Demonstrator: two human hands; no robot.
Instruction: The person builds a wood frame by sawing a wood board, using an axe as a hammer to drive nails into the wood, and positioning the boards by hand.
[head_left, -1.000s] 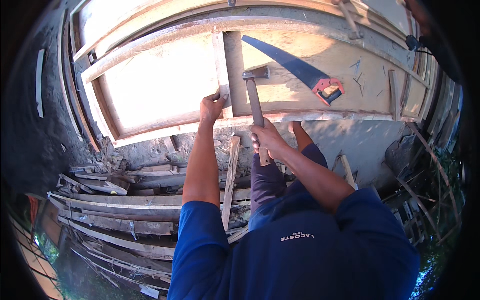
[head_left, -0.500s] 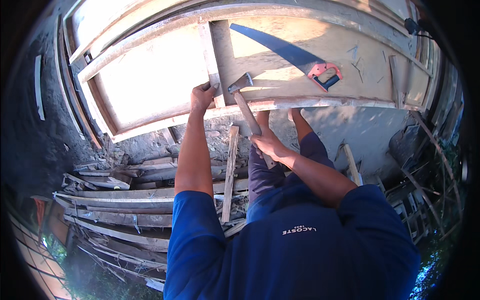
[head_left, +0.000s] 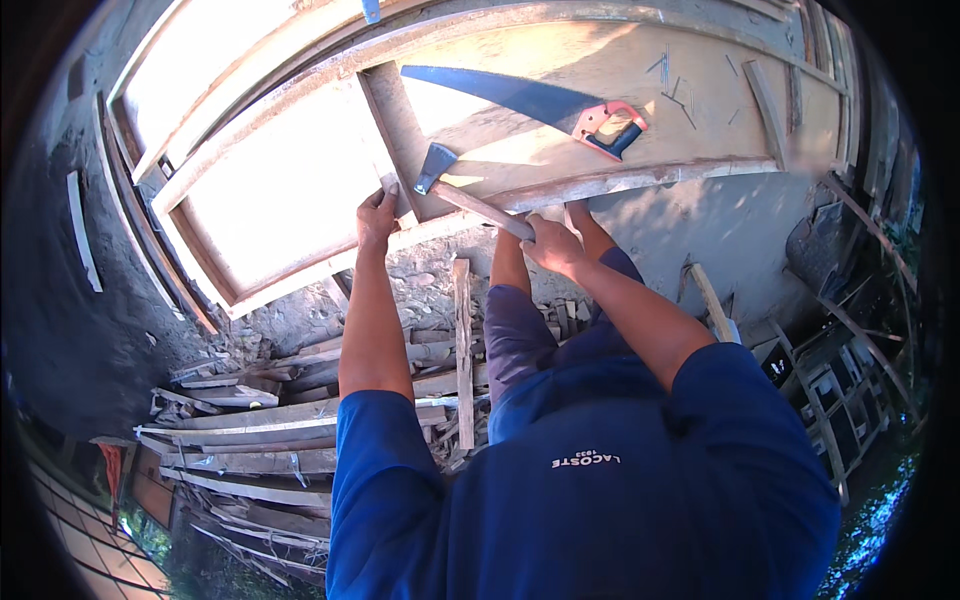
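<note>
My left hand (head_left: 376,217) rests at the near end of a wooden crosspiece (head_left: 378,140) in a shallow wooden frame (head_left: 290,285). Its thumb and fingers are pinched together on that piece, and whatever lies between the fingertips is too small to make out. My right hand (head_left: 553,245) is wrapped around the handle of a hatchet (head_left: 478,207), close to the handle's end. The dark hatchet head hangs over the panel, just right of the crosspiece and apart from my left fingers. Beyond it, a handsaw (head_left: 520,97) with a red and black handle lies flat on the panel.
Several loose nails (head_left: 672,88) lie right of the saw, with a short wooden strip (head_left: 767,112) past them. Stacked scrap timber (head_left: 265,430) fills the ground at lower left. A narrow board (head_left: 463,350) stands out near my legs. Another frame (head_left: 235,75) lies beyond.
My right hand has come up and now grips nearer the handle's end. The hatchet's handle has swung flatter. My left hand stays at the crosspiece, while the whole view has shifted slightly.
</note>
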